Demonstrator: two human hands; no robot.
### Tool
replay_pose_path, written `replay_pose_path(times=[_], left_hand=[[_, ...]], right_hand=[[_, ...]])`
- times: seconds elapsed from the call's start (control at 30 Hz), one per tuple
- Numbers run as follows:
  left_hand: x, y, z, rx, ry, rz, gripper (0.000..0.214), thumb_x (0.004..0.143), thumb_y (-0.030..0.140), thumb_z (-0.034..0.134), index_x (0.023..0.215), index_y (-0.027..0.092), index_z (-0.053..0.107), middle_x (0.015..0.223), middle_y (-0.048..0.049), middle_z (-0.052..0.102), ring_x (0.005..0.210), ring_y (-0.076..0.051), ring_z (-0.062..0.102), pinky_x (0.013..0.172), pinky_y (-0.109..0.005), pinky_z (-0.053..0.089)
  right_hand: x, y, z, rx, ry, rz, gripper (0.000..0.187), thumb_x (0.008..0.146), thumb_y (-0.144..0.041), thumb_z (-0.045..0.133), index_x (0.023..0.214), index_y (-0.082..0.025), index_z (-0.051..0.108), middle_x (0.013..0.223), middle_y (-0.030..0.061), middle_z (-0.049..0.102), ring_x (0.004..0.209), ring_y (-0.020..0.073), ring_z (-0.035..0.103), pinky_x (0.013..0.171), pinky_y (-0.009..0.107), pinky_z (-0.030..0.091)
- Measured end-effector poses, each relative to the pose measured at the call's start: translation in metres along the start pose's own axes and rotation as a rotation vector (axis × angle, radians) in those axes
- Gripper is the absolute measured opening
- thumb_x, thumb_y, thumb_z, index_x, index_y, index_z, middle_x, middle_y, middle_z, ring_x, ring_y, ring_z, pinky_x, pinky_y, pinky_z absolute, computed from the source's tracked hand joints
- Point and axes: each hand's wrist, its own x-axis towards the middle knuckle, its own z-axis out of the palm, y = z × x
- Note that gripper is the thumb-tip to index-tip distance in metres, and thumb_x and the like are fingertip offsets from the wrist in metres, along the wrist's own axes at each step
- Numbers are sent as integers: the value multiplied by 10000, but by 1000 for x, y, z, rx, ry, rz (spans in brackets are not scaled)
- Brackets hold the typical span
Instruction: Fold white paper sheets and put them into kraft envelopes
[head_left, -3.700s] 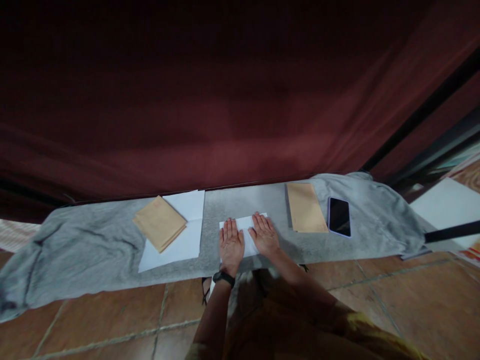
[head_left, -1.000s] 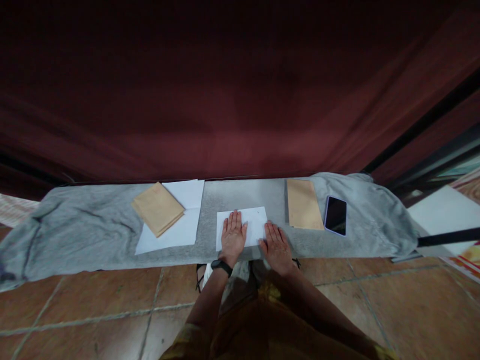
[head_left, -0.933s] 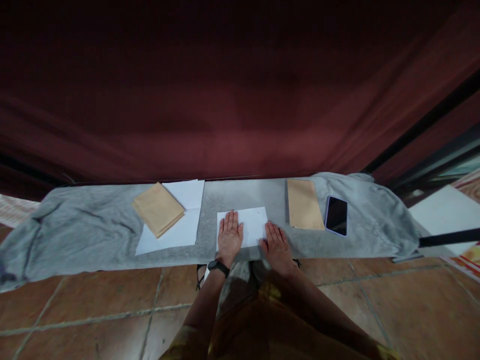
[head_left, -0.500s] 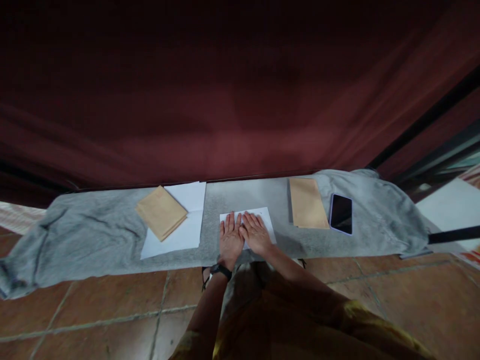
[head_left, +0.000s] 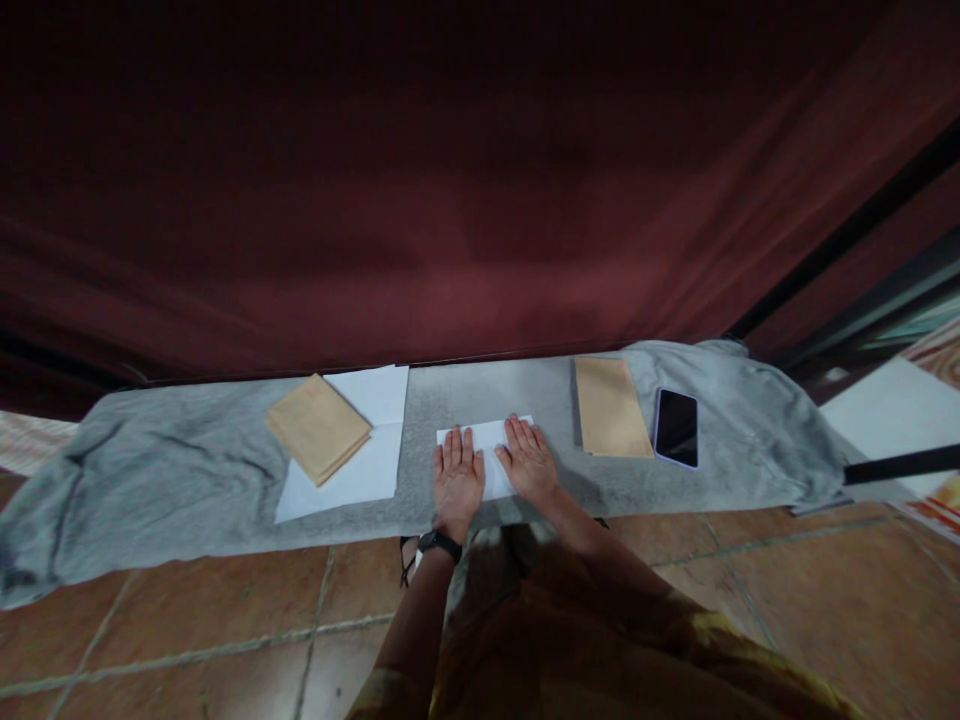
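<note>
A white sheet of paper [head_left: 495, 484], seemingly folded, lies on the grey cloth in front of me. My left hand [head_left: 458, 480] rests flat on its left part, palm down, with a dark watch [head_left: 439, 544] at the wrist. On the paper's right part lies my right hand [head_left: 529, 460], also flat, fingers stretched out and thumb pointing inward. A strip of white paper shows between the two hands. Neither hand grips anything.
Brown envelopes [head_left: 318, 428] lie on white paper sheets [head_left: 384, 462] at the left. To the right are another brown envelope [head_left: 612, 408] and a phone [head_left: 677, 428]. The grey cloth [head_left: 202, 480] covers a narrow surface against a dark red curtain [head_left: 480, 290].
My hands have moved apart across the paper, the right one sliding to the right. Before, they touched at the thumbs near the paper's middle.
</note>
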Motion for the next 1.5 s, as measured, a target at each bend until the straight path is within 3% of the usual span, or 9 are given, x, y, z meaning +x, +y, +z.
replay_pose_path(times=[0.33, 0.53, 0.73, 0.93, 1.1, 1.23, 1.5], left_hand=[[-16, -13, -1, 2, 110, -61, 594, 1070, 358, 304, 1590, 73, 338, 1627, -201, 378, 1542, -294, 319, 1255, -528, 274], [-26, -21, -7, 34, 93, -127, 603, 1073, 377, 281, 1567, 47, 379, 1609, -209, 407, 1526, -312, 351, 1245, -532, 291], [-35, -26, -7, 10, 146, -167, 589, 1067, 360, 290, 1577, 76, 373, 1599, -204, 429, 1519, -310, 365, 1241, -551, 292], [-48, -27, -15, 7, 203, -183, 592, 1059, 322, 311, 1560, 14, 376, 1606, -262, 387, 1533, -357, 323, 1224, -575, 322], [-60, 8, -15, -67, 112, 64, 589, 1048, 218, 298, 1628, 129, 253, 1656, -153, 358, 1565, -255, 262, 1257, -490, 305], [-70, 29, -6, -27, 11, 190, 660, 990, 130, 336, 1637, 123, 209, 1658, -147, 354, 1561, -250, 275, 1260, -479, 305], [-82, 6, -12, -8, 68, 80, 601, 1052, 268, 344, 1618, 88, 253, 1640, -199, 370, 1544, -289, 315, 1234, -511, 344]], right_hand=[[-14, 17, -15, -74, 0, 72, 594, 1076, -367, 394, 1568, -34, 380, 1603, 196, 426, 1484, 306, 407, 1231, 493, 268], [-24, 23, -22, -105, -12, 95, 595, 1073, -374, 398, 1574, -54, 379, 1608, 183, 423, 1476, 303, 418, 1225, 493, 287], [-33, 29, -29, -109, -31, 114, 582, 1073, -347, 400, 1566, -39, 389, 1614, 192, 410, 1493, 308, 392, 1225, 498, 295], [-43, 31, -35, -90, -7, 168, 557, 1070, -292, 379, 1572, -50, 382, 1623, 198, 392, 1488, 320, 405, 1222, 527, 310], [-49, -6, -32, 94, 2, -10, 543, 1078, -285, 341, 1582, -87, 382, 1621, 158, 416, 1513, 262, 378, 1242, 480, 334], [-60, -34, -28, 165, -36, -156, 530, 1086, -310, 346, 1573, -110, 407, 1588, 141, 472, 1491, 232, 417, 1242, 465, 358], [-81, -11, -39, 1, -13, -152, 652, 1078, -395, 411, 1632, -95, 243, 1635, 156, 384, 1518, 253, 370, 1268, 472, 285]])
